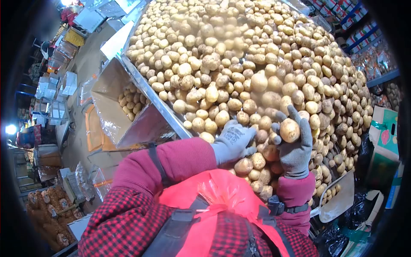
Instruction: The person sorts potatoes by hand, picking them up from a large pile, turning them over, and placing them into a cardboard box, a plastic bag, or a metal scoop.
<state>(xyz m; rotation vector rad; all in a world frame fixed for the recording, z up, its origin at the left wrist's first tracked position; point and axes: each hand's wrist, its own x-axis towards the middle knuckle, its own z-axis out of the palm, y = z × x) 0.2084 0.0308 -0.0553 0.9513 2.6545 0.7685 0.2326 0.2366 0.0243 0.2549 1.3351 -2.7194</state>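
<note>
Both my hands wear grey knit gloves at the near edge of a large heap of potatoes (257, 55). My right hand (298, 154) holds a single round, tan potato (290, 130) between its thumb and fingers, above the heap. To its left, my left hand (233, 142) rests back-up over the potatoes, the thumb apart from the other fingers. Those fingers bend downward and are partly hidden; no potato shows in that hand. Between the hands lie several potatoes, among them a brownish one (270, 153).
A metal rim (154, 96) borders the heap on the left. Beyond it stands an open carton (107, 92) lined with clear plastic, potatoes inside. A metal shovel blade (338, 203) lies at the right, near a green box (383, 143) and black plastic bags (338, 240).
</note>
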